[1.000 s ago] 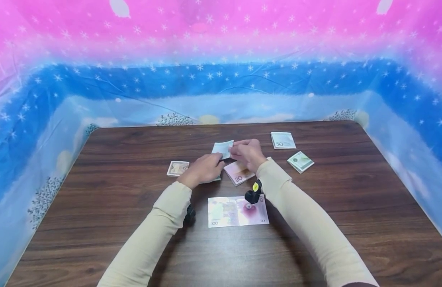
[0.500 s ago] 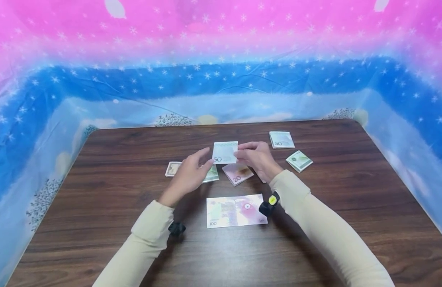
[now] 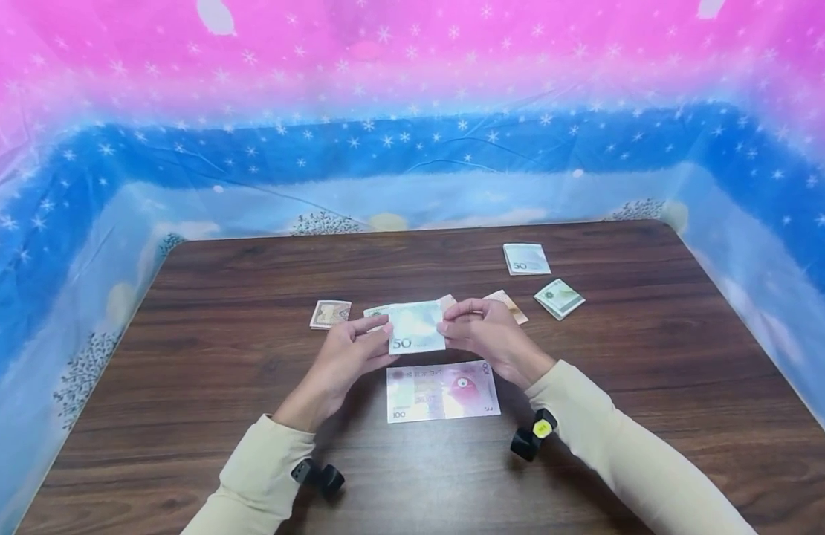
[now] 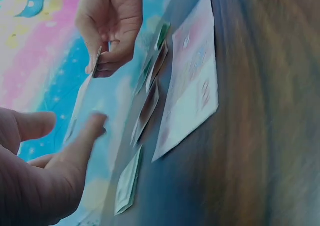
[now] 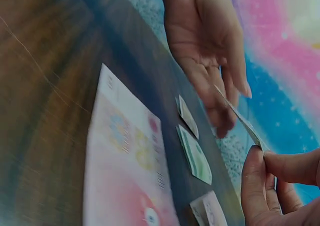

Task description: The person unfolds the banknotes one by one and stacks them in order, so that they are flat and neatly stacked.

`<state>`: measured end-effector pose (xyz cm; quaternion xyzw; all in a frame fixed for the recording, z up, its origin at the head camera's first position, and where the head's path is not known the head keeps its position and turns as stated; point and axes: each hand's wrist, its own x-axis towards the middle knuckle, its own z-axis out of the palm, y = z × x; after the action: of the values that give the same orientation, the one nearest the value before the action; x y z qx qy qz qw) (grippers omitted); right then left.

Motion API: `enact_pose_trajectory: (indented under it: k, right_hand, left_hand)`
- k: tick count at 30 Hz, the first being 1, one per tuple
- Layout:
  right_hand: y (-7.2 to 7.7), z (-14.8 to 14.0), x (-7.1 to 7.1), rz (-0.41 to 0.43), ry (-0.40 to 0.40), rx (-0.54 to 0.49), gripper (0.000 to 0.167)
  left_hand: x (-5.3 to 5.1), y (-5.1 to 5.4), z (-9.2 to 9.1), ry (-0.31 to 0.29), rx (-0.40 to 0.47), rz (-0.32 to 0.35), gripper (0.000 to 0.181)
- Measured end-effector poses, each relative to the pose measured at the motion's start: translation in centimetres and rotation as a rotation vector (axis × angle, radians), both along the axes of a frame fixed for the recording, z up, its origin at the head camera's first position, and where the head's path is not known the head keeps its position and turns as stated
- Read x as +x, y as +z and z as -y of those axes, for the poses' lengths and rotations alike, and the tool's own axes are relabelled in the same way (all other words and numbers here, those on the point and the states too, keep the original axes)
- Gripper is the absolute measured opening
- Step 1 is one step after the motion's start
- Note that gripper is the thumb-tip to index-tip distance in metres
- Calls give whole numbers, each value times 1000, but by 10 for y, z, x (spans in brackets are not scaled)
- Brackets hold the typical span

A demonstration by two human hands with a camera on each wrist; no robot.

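A folded 50 banknote [image 3: 417, 327] is held up over the middle of the table. My right hand [image 3: 490, 334] pinches its right edge between thumb and fingers, as the right wrist view also shows. My left hand [image 3: 337, 360] is at the note's left edge. In the left wrist view that hand's thumb and fingers [image 4: 86, 136] are spread apart, not closed on the paper. Below the held note, an unfolded pink 100 banknote [image 3: 412, 397] lies flat on the table.
Behind the held note, a green folded note [image 3: 377, 309] and a pinkish one [image 3: 447, 301] are mostly hidden. A brown folded note [image 3: 330, 314] lies left. Towards the right are an orange-brown note [image 3: 510, 306], a green note [image 3: 560, 299] and another folded 50 [image 3: 527, 258].
The 50 note has come up off the table and towards me in my right hand. My left hand has drawn back with it, from pressing near the note to its left edge.
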<state>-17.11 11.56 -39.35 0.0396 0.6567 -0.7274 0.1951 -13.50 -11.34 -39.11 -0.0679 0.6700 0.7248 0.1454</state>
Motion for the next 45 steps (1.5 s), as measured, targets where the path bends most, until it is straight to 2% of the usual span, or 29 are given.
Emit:
enact_pose_trajectory:
  k: [3, 6, 10, 13, 21, 27, 36, 40, 45]
  right_hand:
    - [-2, -2, 11, -1, 17, 26, 19]
    - [-5, -4, 18, -47, 23, 58, 20]
    - [-8, -8, 24, -124, 38, 93, 25]
    - [-9, -10, 29, -137, 61, 99, 30]
    - [-6, -10, 41, -75, 122, 93, 48]
    - [-5, -7, 47, -78, 180, 68, 58]
    - [-4, -5, 49, -97, 220, 92, 56]
    - [0, -10, 50, -57, 234, 12, 54]
    - [5, -16, 49, -13, 182, -51, 49]
  left_hand:
    - [6, -2, -3, 20, 36, 20, 42]
    - [10, -2, -6, 32, 52, 13, 40]
    - [15, 0, -11, 28, 72, -14, 39]
    - [20, 1, -16, 9, 88, -34, 39]
    - [25, -2, -27, -46, 139, -50, 39]
    - [25, -6, -32, -102, 156, -37, 44]
    - [28, -7, -35, -124, 141, -68, 43]
    - [29, -6, -35, -118, 118, -66, 41]
    - [30, -4, -32, -70, 123, -59, 40]
